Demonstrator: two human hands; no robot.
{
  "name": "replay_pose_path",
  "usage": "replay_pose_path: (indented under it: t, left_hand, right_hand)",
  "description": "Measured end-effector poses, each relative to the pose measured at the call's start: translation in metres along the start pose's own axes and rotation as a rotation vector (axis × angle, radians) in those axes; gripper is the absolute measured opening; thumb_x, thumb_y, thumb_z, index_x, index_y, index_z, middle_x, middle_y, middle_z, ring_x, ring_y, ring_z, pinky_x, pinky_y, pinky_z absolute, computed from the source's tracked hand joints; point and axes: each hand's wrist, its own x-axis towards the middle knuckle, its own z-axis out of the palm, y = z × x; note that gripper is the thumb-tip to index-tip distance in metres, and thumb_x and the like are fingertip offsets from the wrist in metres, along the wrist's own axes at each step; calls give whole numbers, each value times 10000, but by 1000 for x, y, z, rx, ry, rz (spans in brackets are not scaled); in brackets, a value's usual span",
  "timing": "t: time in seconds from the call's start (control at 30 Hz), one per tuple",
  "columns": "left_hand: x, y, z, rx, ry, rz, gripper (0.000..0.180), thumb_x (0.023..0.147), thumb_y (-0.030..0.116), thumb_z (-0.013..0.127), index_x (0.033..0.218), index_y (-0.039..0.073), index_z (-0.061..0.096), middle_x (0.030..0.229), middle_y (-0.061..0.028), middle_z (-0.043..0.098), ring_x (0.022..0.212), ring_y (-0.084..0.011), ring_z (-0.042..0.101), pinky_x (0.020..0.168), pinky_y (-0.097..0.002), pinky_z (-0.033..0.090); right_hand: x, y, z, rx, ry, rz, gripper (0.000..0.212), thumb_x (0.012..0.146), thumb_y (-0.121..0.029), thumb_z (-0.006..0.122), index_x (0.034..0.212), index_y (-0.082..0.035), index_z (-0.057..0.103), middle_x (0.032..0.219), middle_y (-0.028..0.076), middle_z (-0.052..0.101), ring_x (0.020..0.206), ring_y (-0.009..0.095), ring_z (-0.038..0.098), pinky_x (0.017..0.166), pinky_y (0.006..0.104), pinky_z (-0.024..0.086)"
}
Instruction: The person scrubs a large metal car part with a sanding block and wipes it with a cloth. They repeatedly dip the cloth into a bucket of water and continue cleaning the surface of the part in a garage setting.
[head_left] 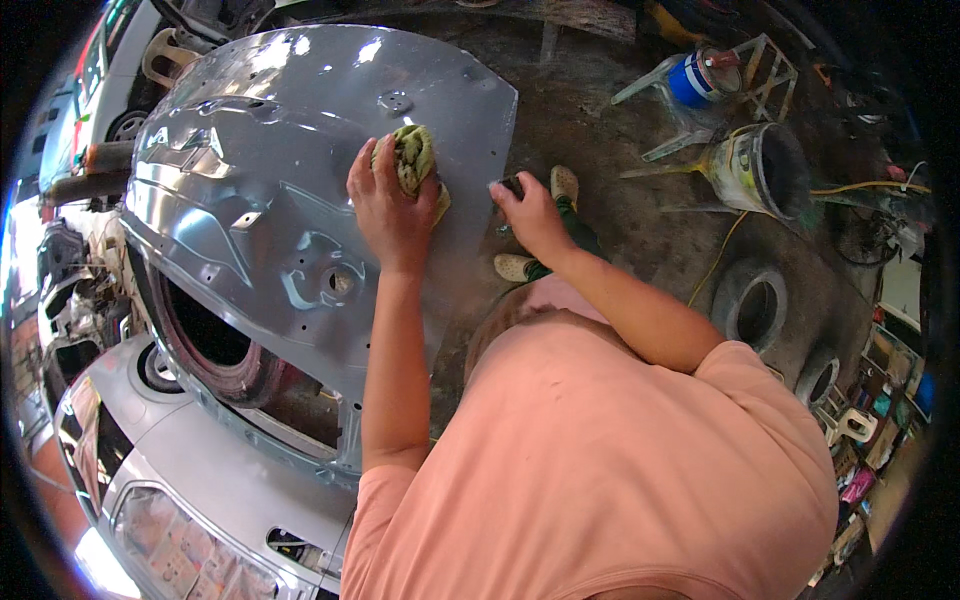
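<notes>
A large, glossy grey car body panel (460,120) with holes and pressed ridges lies in front of me. My left hand (395,225) is closed around a crumpled yellow-green cloth (413,160) and rests over the panel's right part. Just off the panel's right edge, my right hand (535,215) grips a small dark piece (513,187) between thumb and fingers. What kind of thing that piece is does not show clearly. Part of the cloth is hidden beneath my left fingers.
Below the panel stands a silver car body (220,450); a tyre (205,350) lies between them. To the right are a blue can (695,78) on a metal stand, a paint-stained bucket (765,170), another tyre (750,305) and a yellow cord (718,262) across the floor.
</notes>
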Motion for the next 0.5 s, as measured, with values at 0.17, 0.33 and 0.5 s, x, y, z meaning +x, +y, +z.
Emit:
replay_pose_path:
  t: [0.17,0.33,0.5]
  left_hand:
    - [-1,-3,1,18,14,42,674,807,217,777,1425,158,514,1423,-153,517,1329,-388,479,1101,-493,413]
    - [0,-3,-2,40,23,45,674,811,209,775,1427,152,508,1420,-164,515,1330,-391,478,1099,-498,419]
    - [-2,-8,2,33,31,64,683,809,214,778,1432,157,507,1424,-163,513,1326,-402,477,1102,-502,417]
  right_hand:
    - [-81,-3,32,-92,-170,-64,453,954,-432,692,1024,9,613,954,280,684,940,504,651,757,525,504]
    - [-66,-21,14,-119,-132,-86,438,954,-414,694,1022,12,615,942,284,681,925,501,651,753,522,503]
    - [-87,-21,22,-196,-245,-86,437,953,-400,701,1017,23,609,887,287,671,887,489,659,723,520,497]
